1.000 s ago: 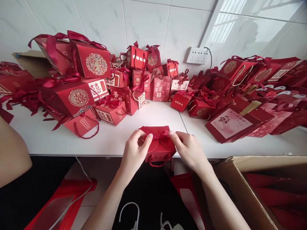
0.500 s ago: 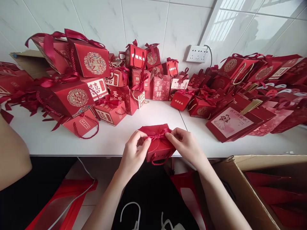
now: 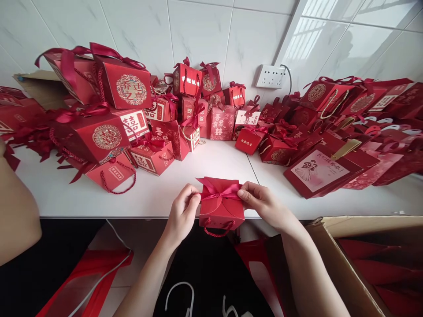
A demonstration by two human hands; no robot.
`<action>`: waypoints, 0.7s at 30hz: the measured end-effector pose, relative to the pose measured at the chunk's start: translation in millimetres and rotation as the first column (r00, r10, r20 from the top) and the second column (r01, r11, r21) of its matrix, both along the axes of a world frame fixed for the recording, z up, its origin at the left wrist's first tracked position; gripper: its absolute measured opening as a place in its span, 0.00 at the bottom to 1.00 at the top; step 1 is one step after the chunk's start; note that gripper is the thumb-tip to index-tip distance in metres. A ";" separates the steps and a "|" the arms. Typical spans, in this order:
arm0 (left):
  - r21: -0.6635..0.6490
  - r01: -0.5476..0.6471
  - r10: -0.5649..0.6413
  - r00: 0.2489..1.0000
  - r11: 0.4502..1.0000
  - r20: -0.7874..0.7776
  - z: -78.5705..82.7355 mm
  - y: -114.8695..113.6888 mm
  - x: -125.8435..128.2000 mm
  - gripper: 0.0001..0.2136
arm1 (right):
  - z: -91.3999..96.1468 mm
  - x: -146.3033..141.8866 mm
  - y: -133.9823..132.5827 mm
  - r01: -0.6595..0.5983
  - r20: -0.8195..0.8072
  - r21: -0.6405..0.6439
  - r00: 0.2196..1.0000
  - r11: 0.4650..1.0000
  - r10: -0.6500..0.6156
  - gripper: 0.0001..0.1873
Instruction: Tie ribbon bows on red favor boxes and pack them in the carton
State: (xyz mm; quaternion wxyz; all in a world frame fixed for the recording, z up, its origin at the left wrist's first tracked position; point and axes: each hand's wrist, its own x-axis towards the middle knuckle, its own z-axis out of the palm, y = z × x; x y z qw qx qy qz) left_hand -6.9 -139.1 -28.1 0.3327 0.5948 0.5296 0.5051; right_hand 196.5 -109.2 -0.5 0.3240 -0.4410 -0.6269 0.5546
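Observation:
A small red gift box (image 3: 221, 212) sits at the front edge of the white table (image 3: 158, 193), a twisted red cord handle (image 3: 218, 233) hanging from its near side. Across its top runs a shiny red ribbon (image 3: 219, 195), knotted in the middle. My left hand (image 3: 185, 211) pinches the ribbon's left part between thumb and fingers. On the other side, my right hand (image 3: 259, 198) pinches the right part of the ribbon, close to the box's edge. The ribbon looks stretched sideways between both hands.
Red gift boxes with ribbons (image 3: 109, 132) are piled at the left, more (image 3: 218, 121) stand by the tiled wall, and red gift bags (image 3: 324, 169) fill the right. A power strip (image 3: 271, 76) is on the wall. A cardboard carton (image 3: 333, 229) stands below right; a person's arm (image 3: 20, 211) shows at left.
My hands have moved apart, drawing the ribbon out to both sides. The knot looks flatter and tighter, and the box has turned slightly and shifted a little toward me.

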 end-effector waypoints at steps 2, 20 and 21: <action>0.007 -0.002 0.002 1.000 1.000 0.005 -1.2 0.4 0.4 0.10 | -2.1 5.4 -0.7 -0.026 -0.025 -0.031 0.999 0.999 0.025 0.25; 0.324 0.108 0.121 0.783 0.940 -0.610 26.7 -5.9 14.2 0.05 | 29.0 -52.9 54.6 -0.337 0.416 0.282 0.887 0.898 0.202 0.08; 0.312 0.116 0.109 0.777 0.943 -0.620 27.5 -4.9 13.9 0.05 | 27.2 -52.5 54.0 -0.320 0.388 0.291 0.901 0.902 0.194 0.08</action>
